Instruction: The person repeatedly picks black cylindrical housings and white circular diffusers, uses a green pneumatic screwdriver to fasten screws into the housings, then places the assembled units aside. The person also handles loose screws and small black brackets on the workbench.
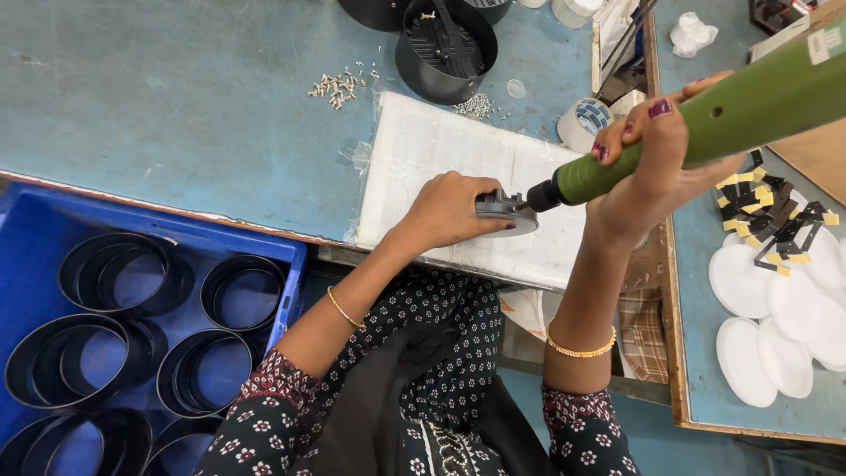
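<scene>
We're pinning a small grey round part (505,211) on the white foam pad (441,154) at the tabletop's (176,106) near edge, left hand (445,211) fingers clamped over it. Right hand (656,150) fingers are wrapping tight around a green electric screwdriver (705,119), its tip touching the part. Loose screws (339,85) are sitting toward the far edge, black rings (115,273) filling the blue crate (35,220) beside us.

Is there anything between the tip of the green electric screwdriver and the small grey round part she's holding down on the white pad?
Nothing visible. The green electric screwdriver, gripped by the right hand, has its dark tip right at the grey round part, which the left hand holds on the white foam pad. The fingers sit beside the tip, not across it.
</scene>
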